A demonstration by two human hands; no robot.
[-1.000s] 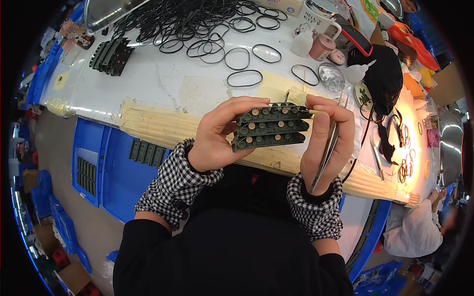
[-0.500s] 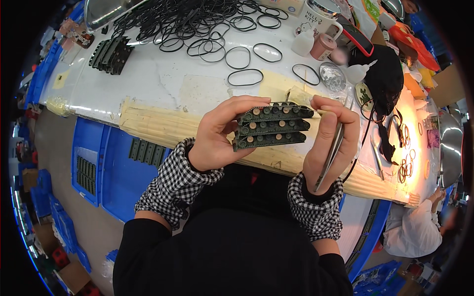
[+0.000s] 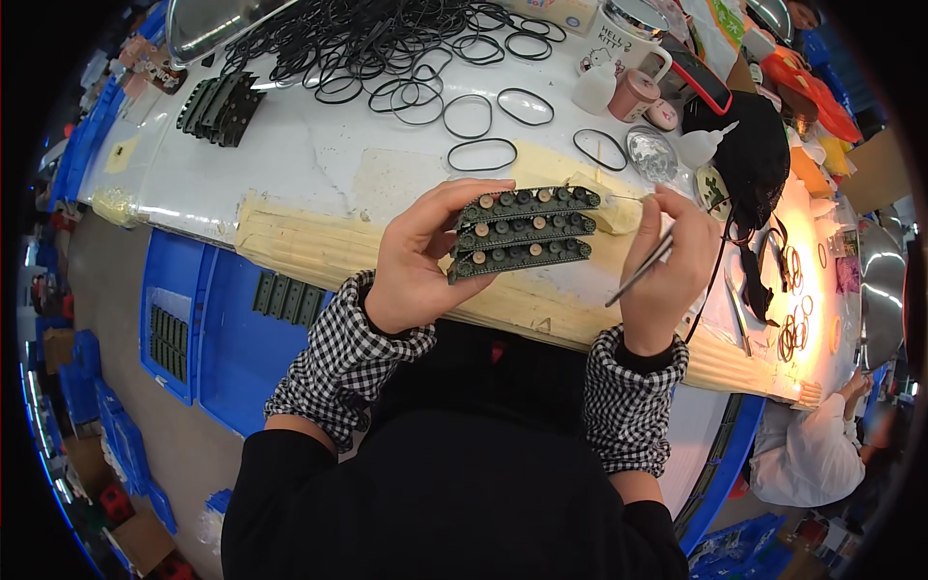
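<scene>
Fingers (image 3: 454, 208) clamp track strips (image 3: 522, 232) — beyond table edge (image 3: 290, 237).

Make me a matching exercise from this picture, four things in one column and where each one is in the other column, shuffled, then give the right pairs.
Things:
1. stack of dark green track strips
2. metal tweezers
3. loose black rubber rings
4. blue bin

Places:
A. spread over the far part of the white table
B. in the right hand
C. below the table's near edge, on the person's left
D. in the left hand

Pairs: 1-D, 2-B, 3-A, 4-C
</scene>
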